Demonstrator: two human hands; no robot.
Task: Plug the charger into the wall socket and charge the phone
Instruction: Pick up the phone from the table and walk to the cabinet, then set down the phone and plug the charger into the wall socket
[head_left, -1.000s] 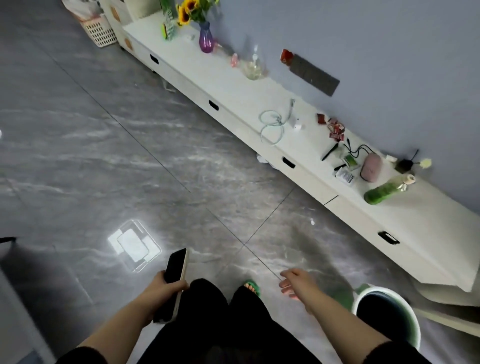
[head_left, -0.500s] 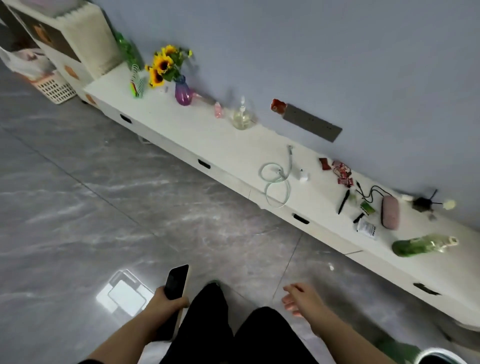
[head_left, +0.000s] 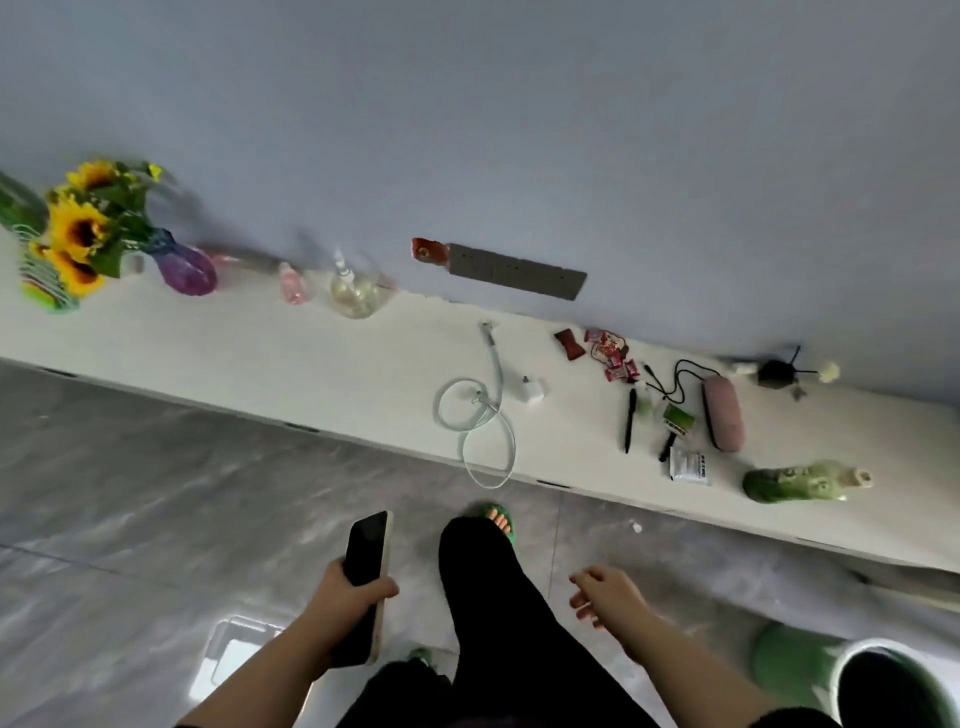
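My left hand (head_left: 347, 597) grips a dark phone (head_left: 365, 551), screen up, low in the head view over the floor. My right hand (head_left: 608, 597) hangs empty with fingers loosely apart. On the long white cabinet (head_left: 260, 353) lies a small white charger plug (head_left: 530, 388) beside a pale coiled cable (head_left: 483, 415) whose loop hangs over the front edge. A grey strip of wall sockets (head_left: 514, 271) is set in the blue wall just above the cabinet top, behind the cable.
A purple vase of sunflowers (head_left: 187, 267), a pink bottle (head_left: 293, 283) and a glass bottle (head_left: 356, 291) stand at the left. Sweets, a pen (head_left: 630, 421), a pink case (head_left: 723, 418) and a green bottle (head_left: 800, 482) lie at the right. A green bin (head_left: 883, 680) stands on the floor.
I have walked closer to the cabinet and my view has turned towards the wall. The phone stays in my left hand; the right hand stays empty.
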